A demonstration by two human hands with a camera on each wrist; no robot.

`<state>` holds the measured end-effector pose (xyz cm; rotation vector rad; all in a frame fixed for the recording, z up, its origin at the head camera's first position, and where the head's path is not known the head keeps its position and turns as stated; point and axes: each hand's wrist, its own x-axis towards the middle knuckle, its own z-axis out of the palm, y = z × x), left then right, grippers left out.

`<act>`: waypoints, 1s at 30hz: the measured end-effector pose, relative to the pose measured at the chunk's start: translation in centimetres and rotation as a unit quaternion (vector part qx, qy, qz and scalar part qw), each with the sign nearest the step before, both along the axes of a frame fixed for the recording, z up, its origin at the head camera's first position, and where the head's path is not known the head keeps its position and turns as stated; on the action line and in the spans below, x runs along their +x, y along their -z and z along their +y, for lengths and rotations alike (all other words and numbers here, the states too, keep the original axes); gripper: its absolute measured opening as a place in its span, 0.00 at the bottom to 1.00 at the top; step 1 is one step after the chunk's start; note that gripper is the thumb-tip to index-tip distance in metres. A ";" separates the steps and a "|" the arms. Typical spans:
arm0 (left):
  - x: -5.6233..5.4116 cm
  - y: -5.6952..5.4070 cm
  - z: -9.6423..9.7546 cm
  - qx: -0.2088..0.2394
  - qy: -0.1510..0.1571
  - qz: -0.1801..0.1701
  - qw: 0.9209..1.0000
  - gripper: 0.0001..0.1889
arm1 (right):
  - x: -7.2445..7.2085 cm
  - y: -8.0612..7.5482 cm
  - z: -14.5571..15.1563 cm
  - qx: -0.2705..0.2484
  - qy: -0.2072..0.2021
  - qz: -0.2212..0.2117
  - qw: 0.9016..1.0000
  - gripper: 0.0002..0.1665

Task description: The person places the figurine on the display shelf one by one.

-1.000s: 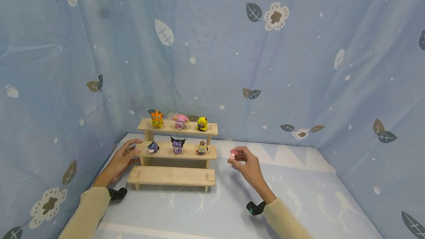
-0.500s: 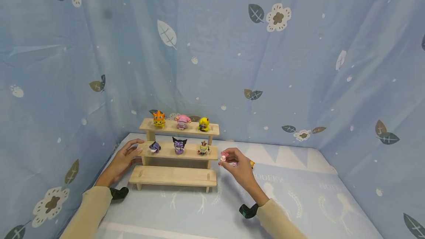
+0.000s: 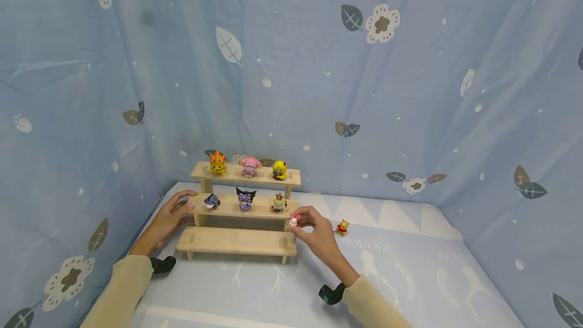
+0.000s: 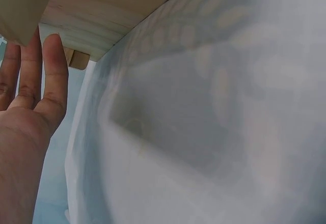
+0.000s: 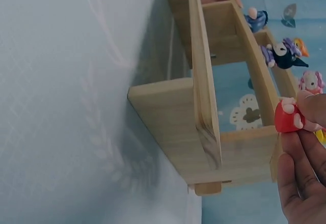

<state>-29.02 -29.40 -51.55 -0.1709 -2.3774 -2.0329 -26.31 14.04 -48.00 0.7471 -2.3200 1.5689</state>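
My right hand point(image 3: 316, 232) pinches a small pink-eared figurine point(image 3: 293, 221) between thumb and fingers, at the right end of the three-step wooden display shelf point(image 3: 237, 241). Its red body point(image 5: 288, 118) shows in the right wrist view, beside the shelf's end. At the left end of the middle step, my left hand point(image 3: 167, 219) grips the plank's edge. Its straight lower fingers point(image 4: 53, 71) show beneath the wood in the left wrist view; the thumb is hidden there. The bottom step carries no figurine.
On the top step stand an orange-hooded figurine point(image 3: 217, 163), a pink one point(image 3: 250, 167) and a yellow-haired one point(image 3: 280, 170). The middle step holds a blue donkey point(image 3: 211, 201), a black-eared figurine point(image 3: 246, 200) and a crowned one point(image 3: 279, 203). A red-shirted bear point(image 3: 342, 227) stands on the cloth at right.
My right hand has moved left with the pink-eared figurine, up to the shelf's right end. The bear behind it has come into view. My left hand stays at the shelf.
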 end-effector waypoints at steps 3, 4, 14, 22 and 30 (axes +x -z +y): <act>0.0 -0.1 0.0 0.004 0.006 0.005 1.000 0.32 | 0.0 0.1 -0.4 0.001 -0.005 0.001 1.000 0.22; 0.0 -0.2 -0.1 0.005 0.008 0.008 1.000 0.32 | 0.0 0.2 -0.5 0.002 -0.007 0.000 1.000 0.21; 0.2 -0.3 -0.1 0.011 0.018 0.023 1.000 0.30 | 0.2 0.2 -2.3 0.004 -0.019 -0.003 1.000 0.22; 0.1 -0.2 -0.1 0.015 0.020 0.021 0.999 0.29 | 0.5 0.2 -3.8 -0.011 -0.031 -0.021 0.999 0.23; 0.2 -0.1 -0.1 0.014 0.018 0.018 1.000 0.32 | 0.5 0.4 -5.1 -0.031 -0.048 -0.020 0.998 0.23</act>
